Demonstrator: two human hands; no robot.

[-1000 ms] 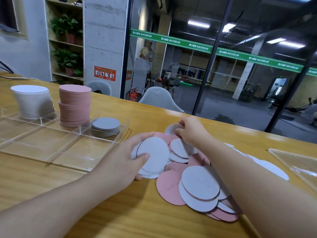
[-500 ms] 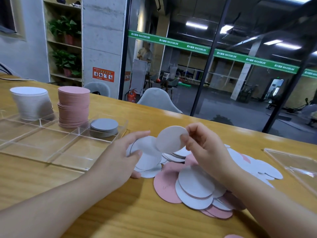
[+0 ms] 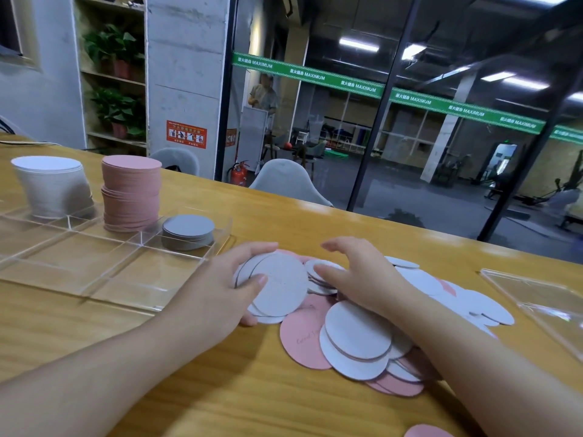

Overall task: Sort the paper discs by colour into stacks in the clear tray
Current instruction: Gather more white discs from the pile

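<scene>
A loose pile of white and pink paper discs [image 3: 356, 339] lies on the wooden table in front of me. My left hand [image 3: 217, 294] holds a small stack of white discs [image 3: 277, 287] at the pile's left edge, thumb on top. My right hand [image 3: 359, 275] hovers over the pile with fingers spread, its fingertips on a small white disc [image 3: 318, 267]. The clear tray [image 3: 104, 266] at the left carries a tall white stack [image 3: 52, 184], a tall pink stack [image 3: 131, 192] and a low grey stack [image 3: 188, 231] in its far compartments.
A second clear tray [image 3: 542, 304] sits at the right edge of the table. One pink disc [image 3: 429, 432] lies apart near the bottom edge. Beyond the table are grey chairs [image 3: 290, 181] and a glass wall.
My right hand carried a white disc from the pile onto the stack in my left hand, let go of it, and moved back down onto the pile.
</scene>
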